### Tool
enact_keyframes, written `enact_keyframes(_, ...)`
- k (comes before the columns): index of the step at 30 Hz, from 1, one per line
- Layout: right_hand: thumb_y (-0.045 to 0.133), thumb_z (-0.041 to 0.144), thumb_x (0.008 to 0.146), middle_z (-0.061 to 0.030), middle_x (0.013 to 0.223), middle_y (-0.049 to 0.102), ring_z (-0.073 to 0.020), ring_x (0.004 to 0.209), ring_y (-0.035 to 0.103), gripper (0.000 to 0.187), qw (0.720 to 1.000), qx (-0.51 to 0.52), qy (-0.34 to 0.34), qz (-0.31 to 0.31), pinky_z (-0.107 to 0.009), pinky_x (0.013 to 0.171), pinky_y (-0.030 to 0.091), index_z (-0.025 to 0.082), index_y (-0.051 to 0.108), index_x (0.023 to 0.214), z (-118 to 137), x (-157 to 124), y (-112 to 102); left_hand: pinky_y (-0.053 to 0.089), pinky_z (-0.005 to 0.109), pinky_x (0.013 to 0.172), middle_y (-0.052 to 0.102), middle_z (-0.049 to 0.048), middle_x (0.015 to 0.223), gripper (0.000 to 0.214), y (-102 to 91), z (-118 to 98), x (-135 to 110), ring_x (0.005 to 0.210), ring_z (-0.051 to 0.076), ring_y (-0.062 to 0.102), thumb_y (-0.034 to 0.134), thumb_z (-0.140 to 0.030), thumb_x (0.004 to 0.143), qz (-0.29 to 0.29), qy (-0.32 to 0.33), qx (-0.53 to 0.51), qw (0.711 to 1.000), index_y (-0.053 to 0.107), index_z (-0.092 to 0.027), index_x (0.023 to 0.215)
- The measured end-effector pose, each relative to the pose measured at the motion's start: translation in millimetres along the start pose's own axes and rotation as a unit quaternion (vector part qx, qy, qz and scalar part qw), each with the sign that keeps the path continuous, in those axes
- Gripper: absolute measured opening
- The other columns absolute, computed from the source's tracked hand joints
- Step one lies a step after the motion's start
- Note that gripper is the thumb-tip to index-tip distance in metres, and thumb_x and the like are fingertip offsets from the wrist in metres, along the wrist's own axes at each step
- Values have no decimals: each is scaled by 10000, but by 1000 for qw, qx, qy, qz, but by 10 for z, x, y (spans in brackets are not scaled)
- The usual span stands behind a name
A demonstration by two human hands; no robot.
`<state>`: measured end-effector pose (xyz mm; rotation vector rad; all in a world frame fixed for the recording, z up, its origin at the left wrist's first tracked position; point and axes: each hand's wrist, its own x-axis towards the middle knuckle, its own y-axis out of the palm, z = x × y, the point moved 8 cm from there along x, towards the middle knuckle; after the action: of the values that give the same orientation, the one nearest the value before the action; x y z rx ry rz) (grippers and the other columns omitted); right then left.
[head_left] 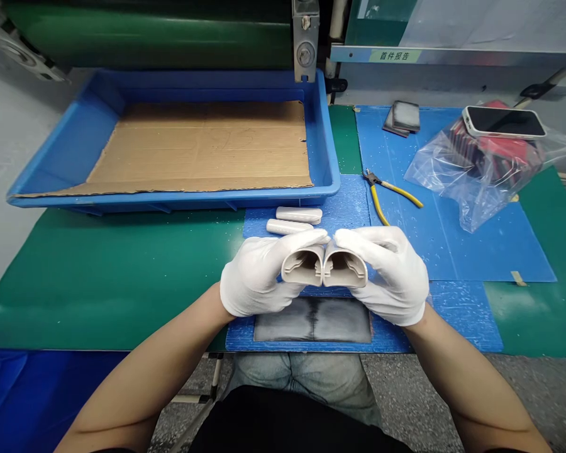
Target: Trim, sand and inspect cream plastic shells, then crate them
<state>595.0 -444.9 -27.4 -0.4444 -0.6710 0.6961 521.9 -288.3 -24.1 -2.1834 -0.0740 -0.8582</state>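
Observation:
My left hand (pixel 257 274) and my right hand (pixel 387 274) wear white gloves. Each grips a hollow beige moulded plastic shell, the left one (pixel 302 266) and the right one (pixel 345 267), with their open ends facing me. The shells stand side by side, their inner edges touching or almost touching. Just beyond my fingertips, two similar closed beige pieces (pixel 299 215) (pixel 289 227) lie on a blue textured mat (pixel 306 209). Below my hands is a grey pad (pixel 314 319).
A blue tray (pixel 170 202) lined with cardboard stands at the far left. Yellow-handled side cutters (pixel 387 192) lie on a blue sheet to the right. Beyond them are a smartphone (pixel 504 121) on a clear plastic bag (pixel 471 179) and a dark stack (pixel 402 117).

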Motion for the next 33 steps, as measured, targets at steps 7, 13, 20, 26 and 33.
enact_keyframes(7,798,329,871,-73,1070,739,-270,989,719,470,999,43,23,3,-441,951,581,359,738,1336,23,15,-25,652,420,930,780,88,1235,552,92,152,-105,1046,292,782,707,-269,902,46,-64,-62,995,615,-302,1445)
enact_keyframes(13,763,343,903,-77,1002,747,-266,979,717,425,999,21,18,37,-423,917,588,330,745,1328,56,23,22,635,452,1002,768,84,1269,613,149,249,-173,1134,316,755,766,-338,867,62,-83,-70,992,608,-308,1458)
enact_keyframes(20,682,211,962,-59,1219,726,-238,1110,687,630,995,-28,-91,-39,-384,946,589,395,517,1542,175,-2,-43,667,321,853,813,103,1137,438,42,53,-5,955,234,806,676,-199,900,26,11,7,1000,635,-175,1335)
enact_keyframes(26,739,209,936,-48,1122,709,-194,1009,696,591,988,-24,-131,-80,-306,826,606,314,575,1494,178,0,-63,660,325,851,808,103,1150,429,59,54,-33,979,229,804,661,-262,940,33,20,38,999,592,-163,1352)
enact_keyframes(33,808,213,902,-41,1183,754,-210,1066,707,496,990,-13,-97,-104,-351,920,595,303,662,1367,162,8,-59,628,269,906,790,37,1246,455,32,38,-26,1095,200,783,688,-394,981,9,-11,91,996,545,-255,1391)
